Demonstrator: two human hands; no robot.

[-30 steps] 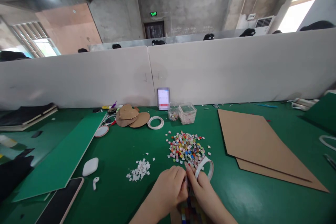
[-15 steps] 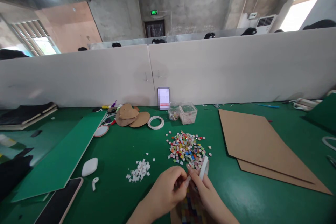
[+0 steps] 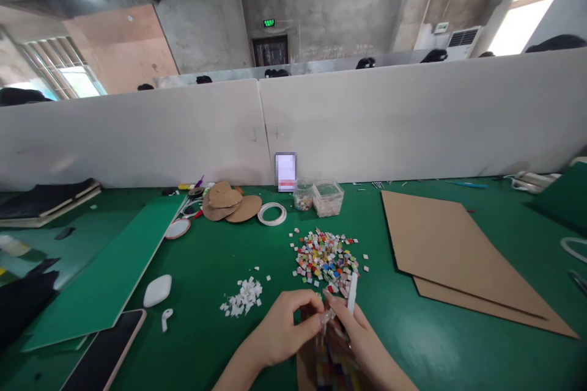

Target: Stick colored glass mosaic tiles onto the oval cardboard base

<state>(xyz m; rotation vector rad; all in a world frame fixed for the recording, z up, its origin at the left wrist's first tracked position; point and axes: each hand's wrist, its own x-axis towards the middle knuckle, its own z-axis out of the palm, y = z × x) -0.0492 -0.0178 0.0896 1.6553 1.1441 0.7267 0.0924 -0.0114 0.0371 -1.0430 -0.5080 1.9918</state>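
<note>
Both hands meet at the lower middle, over a board with coloured square tiles [image 3: 326, 369]. My left hand [image 3: 288, 327] has thumb and index bent together at something too small to make out. My right hand [image 3: 355, 327] is closed round a white roll of tape [image 3: 352, 293], which stands edge-on between its fingers. Just beyond the fingertips lies a pile of small coloured tiles [image 3: 325, 256]. A heap of white scraps [image 3: 243, 297] is left of my left hand.
Brown boards [image 3: 458, 256] lie at right. Behind the tiles stand clear boxes [image 3: 328, 198], a lit phone [image 3: 286, 172] and a white ring [image 3: 272, 214]. Cardboard discs [image 3: 244, 208], a green board [image 3: 110, 275], a white case [image 3: 158, 291], an earbud [image 3: 166, 319] and a dark phone [image 3: 105, 351] are left.
The tape roll in my right hand has turned more edge-on and shifted slightly left. My left hand has moved a little left, its thumb and index forming a wider loop.
</note>
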